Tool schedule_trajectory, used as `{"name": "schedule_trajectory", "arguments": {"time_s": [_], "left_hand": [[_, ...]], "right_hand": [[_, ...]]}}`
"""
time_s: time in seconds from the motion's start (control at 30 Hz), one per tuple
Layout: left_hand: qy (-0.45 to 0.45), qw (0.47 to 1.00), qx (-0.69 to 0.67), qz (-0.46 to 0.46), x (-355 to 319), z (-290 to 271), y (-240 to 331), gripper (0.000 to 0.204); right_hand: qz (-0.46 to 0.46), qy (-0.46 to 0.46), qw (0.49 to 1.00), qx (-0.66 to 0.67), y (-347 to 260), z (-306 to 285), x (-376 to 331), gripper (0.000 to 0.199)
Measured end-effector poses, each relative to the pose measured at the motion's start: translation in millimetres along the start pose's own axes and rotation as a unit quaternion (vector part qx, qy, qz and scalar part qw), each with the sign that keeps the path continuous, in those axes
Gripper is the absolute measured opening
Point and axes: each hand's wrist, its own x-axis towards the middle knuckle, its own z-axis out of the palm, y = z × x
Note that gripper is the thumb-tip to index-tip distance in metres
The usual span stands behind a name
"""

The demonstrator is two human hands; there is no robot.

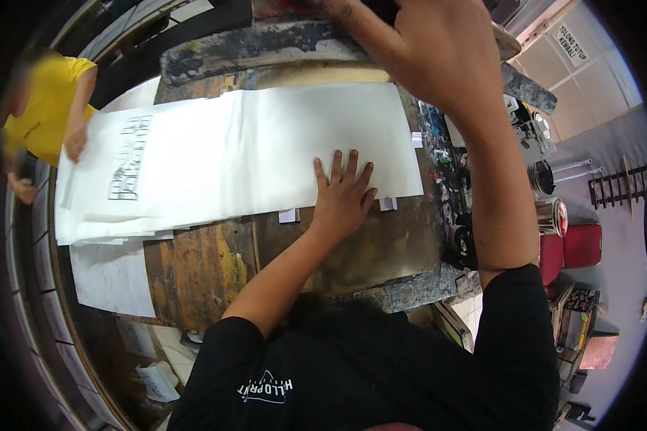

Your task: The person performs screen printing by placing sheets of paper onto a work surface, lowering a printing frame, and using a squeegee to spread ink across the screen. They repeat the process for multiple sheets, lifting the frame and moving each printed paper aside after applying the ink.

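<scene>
My left hand (341,192) lies flat with spread fingers on the near edge of a long white sheet (316,122); whether it is cloth or paper I cannot tell. The sheet stretches across a stained work board (359,251), and its left part bears dark printed lettering. Small white tabs (289,215) stick up along the near edge. My right hand (438,54) is raised at the far side, over a paint-crusted frame bar (259,52). Its thumb points left; the other fingers are cut off by the picture's top edge, so any grip is hidden.
At the left, a person in a yellow shirt (54,108) has one hand at the sheet's left end. Paint-smeared clutter (453,194) lines the board's right side. Beyond stand a metal can (550,215) and a red chair (581,246). White sheets (111,276) lie at lower left.
</scene>
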Motion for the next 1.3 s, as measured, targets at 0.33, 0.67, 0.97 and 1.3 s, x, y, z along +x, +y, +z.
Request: {"name": "schedule_trajectory", "arguments": {"time_s": [0.33, 0.67, 0.97, 1.3], "left_hand": [[0.024, 0.999, -0.01, 0.029, -4, 24, -7, 0.058], [0.199, 0.804, -0.504, -0.247, -25, -138, -33, 0.099], [0.077, 0.932, -0.241, -0.258, -127, -127, -65, 0.111], [0.054, 0.964, -0.113, -0.233, -144, -94, -82, 0.117]], "right_hand": [[0.004, 0.003, 0.999, -0.033, -18, -7, -20, 0.07], [0.011, 0.027, 0.999, -0.028, -32, 5, -63, 0.07], [-0.005, -0.239, 0.961, 0.137, -42, 91, -229, 0.033], [-0.008, -0.192, 0.978, 0.088, -12, 196, -211, 0.048]]}}
